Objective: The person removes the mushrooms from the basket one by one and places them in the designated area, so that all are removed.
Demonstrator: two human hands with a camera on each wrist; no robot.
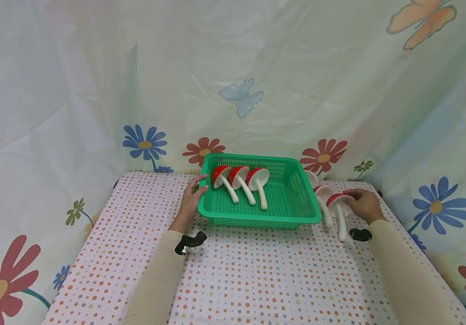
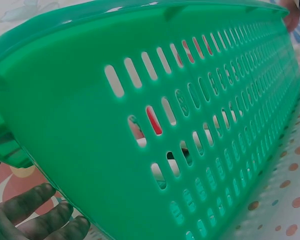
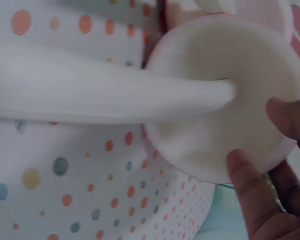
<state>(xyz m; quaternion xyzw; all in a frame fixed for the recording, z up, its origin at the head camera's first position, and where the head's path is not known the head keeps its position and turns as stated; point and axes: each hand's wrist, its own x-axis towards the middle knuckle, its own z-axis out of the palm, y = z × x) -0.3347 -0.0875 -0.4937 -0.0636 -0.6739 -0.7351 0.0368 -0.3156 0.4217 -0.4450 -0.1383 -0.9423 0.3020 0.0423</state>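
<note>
Green basket [image 1: 294, 198] on dotted table [image 1: 257, 275], three red-and-white ladles [image 1: 239, 180] lying inside. Left hand [image 1: 192, 197] against basket's left rim, fingers [image 2: 40, 212] relaxed, slightly spread. Right hand [image 1: 364, 204] beside basket's right wall, fingers [image 3: 250, 185] pinching bowl of another ladle [image 1: 338, 207] near two more.

the green basket [image 1: 294, 205] hides part of the rearmost ladle [image 1: 311, 177] behind its right wall.

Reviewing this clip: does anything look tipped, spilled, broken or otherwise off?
Nothing stands out. Three red-and-white spoons lie in a neat row in the green basket, which sits flat on the table. The left hand rests on the basket's side; the right hand grips another spoon beside it.
</note>
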